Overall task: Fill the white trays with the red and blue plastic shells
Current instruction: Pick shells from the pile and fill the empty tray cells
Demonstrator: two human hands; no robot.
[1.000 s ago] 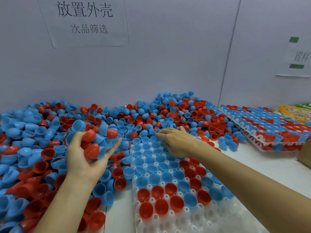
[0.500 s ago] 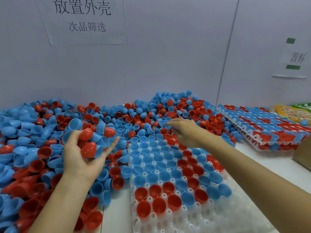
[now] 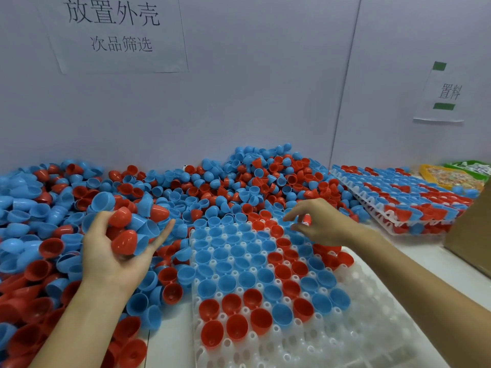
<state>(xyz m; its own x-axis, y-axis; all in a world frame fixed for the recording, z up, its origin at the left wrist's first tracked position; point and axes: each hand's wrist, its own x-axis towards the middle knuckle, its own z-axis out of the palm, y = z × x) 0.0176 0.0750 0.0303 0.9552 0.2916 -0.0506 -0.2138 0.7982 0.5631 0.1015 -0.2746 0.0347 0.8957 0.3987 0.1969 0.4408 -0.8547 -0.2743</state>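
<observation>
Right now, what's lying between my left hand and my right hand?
In the head view, between the left hand and right hand lies the far end of the white tray, its pockets there filled with blue shells.

Pale wall (image 3: pixel 265 102); paper signs (image 3: pixel 117 33)

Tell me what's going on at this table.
A person is loading red and blue plastic half-shells into a white moulded plastic tray. The left hand cradles a handful of mixed shells. The right hand hovers over the tray's far end, fingers loosely curled. The tray's far part is filled; its near right pockets remain empty.
</observation>
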